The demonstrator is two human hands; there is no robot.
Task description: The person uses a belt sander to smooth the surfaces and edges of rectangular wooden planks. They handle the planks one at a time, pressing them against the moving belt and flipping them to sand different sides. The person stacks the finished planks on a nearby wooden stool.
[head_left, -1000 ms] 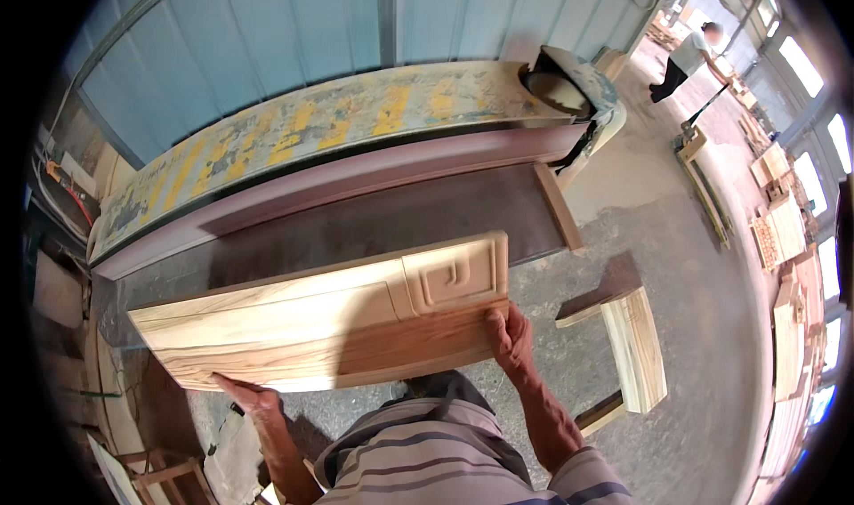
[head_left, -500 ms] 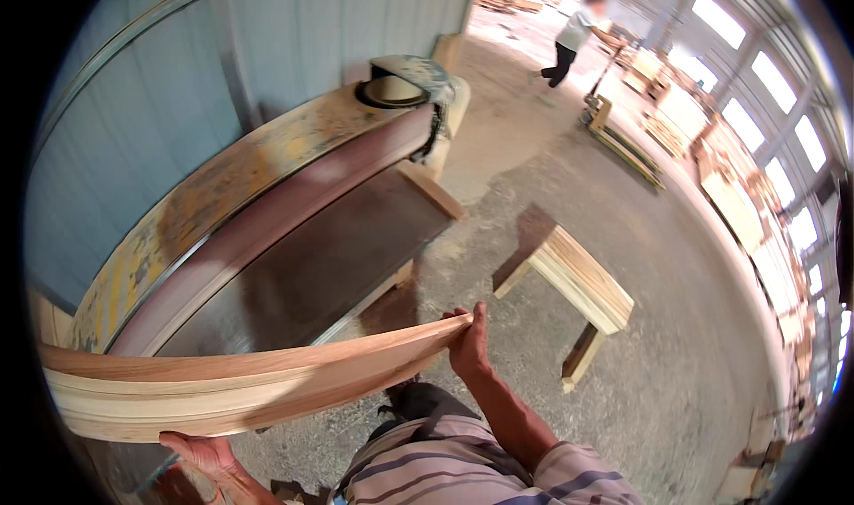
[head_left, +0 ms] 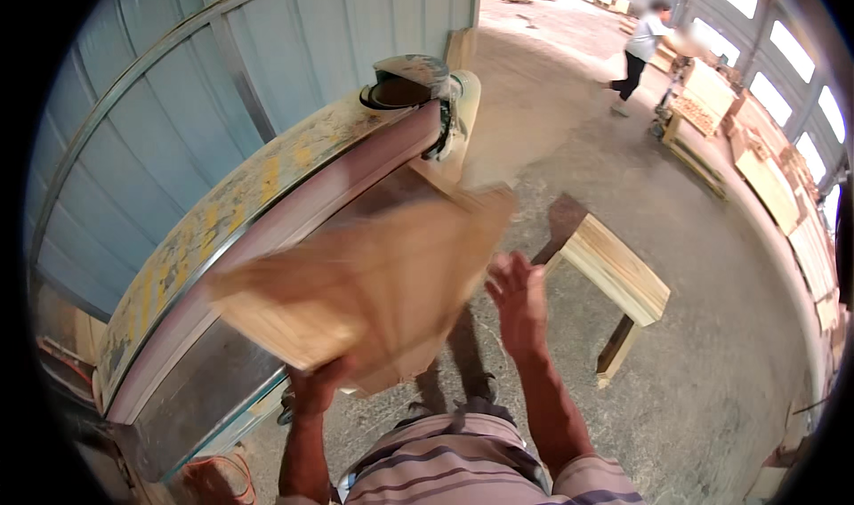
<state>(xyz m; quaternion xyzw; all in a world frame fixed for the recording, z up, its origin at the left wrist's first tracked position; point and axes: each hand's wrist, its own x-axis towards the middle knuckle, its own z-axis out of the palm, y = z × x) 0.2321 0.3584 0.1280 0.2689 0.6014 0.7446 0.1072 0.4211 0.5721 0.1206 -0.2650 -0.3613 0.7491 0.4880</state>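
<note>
A broad wooden panel [head_left: 382,282], smeared by motion, is held up in front of me, over the dark worktable [head_left: 205,389] of a long belt sander. My left hand [head_left: 318,385] grips the panel's near edge, with its fingers partly hidden under the wood. Just off the panel's right side is my right hand [head_left: 519,300], its fingers spread and nothing in them. Behind the panel runs the sander's reddish abrasive belt [head_left: 276,225], beneath a worn yellow-and-grey top cover [head_left: 258,180].
A small wooden bench [head_left: 618,269] stands on the concrete floor to my right. Farther off, a person [head_left: 642,47] handles a yellow pallet truck [head_left: 694,158]. Stacked timber [head_left: 765,180] lines the far right. An orange hose [head_left: 227,474] lies at lower left.
The panel has swung right and up from the lower left, its broad face now turned toward me. My right hand has let go of it. The person with the pallet truck has moved right.
</note>
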